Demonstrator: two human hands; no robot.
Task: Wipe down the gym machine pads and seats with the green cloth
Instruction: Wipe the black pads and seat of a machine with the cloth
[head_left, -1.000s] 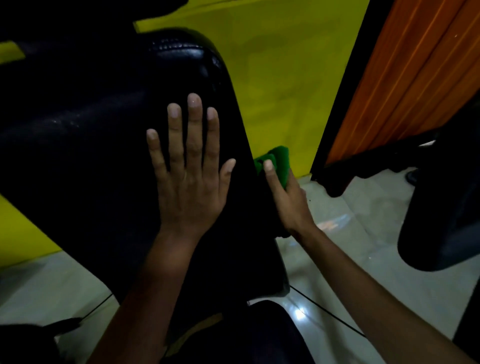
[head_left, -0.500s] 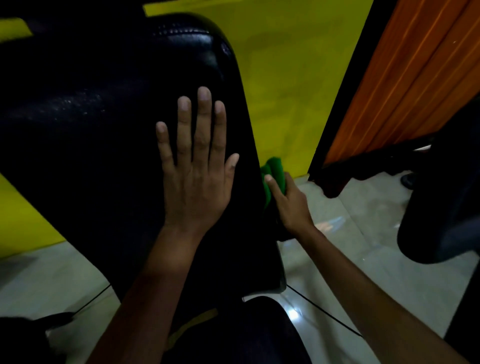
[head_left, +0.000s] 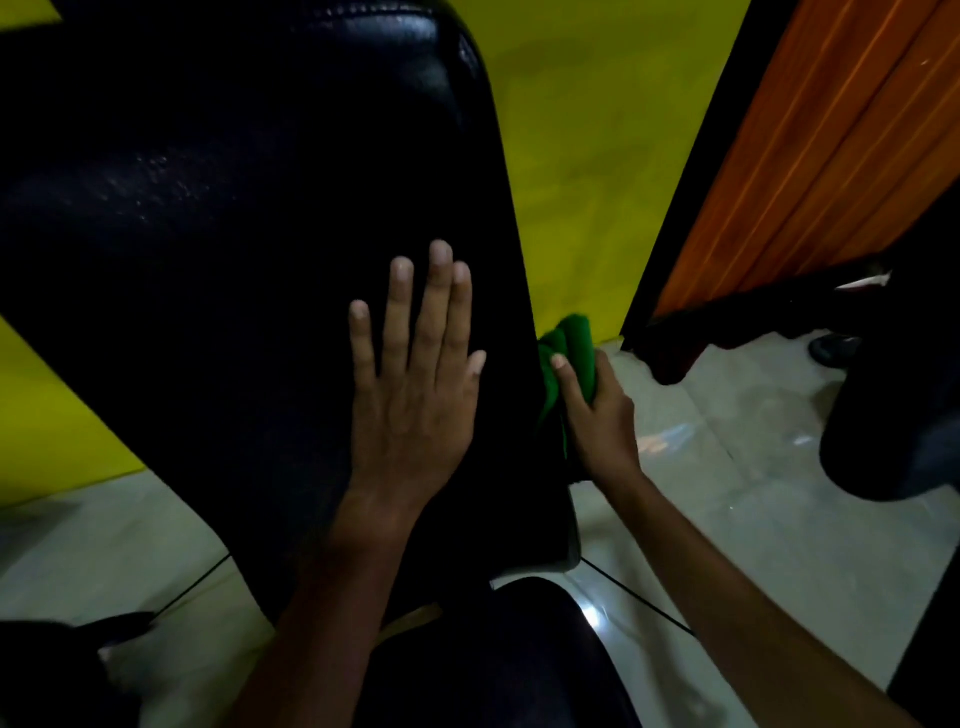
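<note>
While right hand (head_left: 597, 415) is gripping green cloth (head_left: 569, 353) against black pad (head_left: 234, 260) side edge | left hand (head_left: 415, 384) pressing flat, open, empty, on pad face | face glistening; seat (head_left: 493, 660) below pad seemingly pending

A pale, glossy tiled floor (head_left: 727, 519) carries everything here, and light glints off it in small bright patches near the bottom centre and to the right. A large black padded backrest (head_left: 234, 260) of a gym machine slants up over the floor, its lower edge hanging just above the tiles. Below it, at the bottom centre, a black padded seat (head_left: 519, 665) covers part of the floor. A thin dark cable (head_left: 639, 603) runs across the tiles, passing beneath the backrest from left to right. At the right, a black rounded pad (head_left: 893, 426) stands over the floor. A yellow wall (head_left: 587, 156) meets the tiles at the back, beside an orange panelled door (head_left: 831, 156).
</note>
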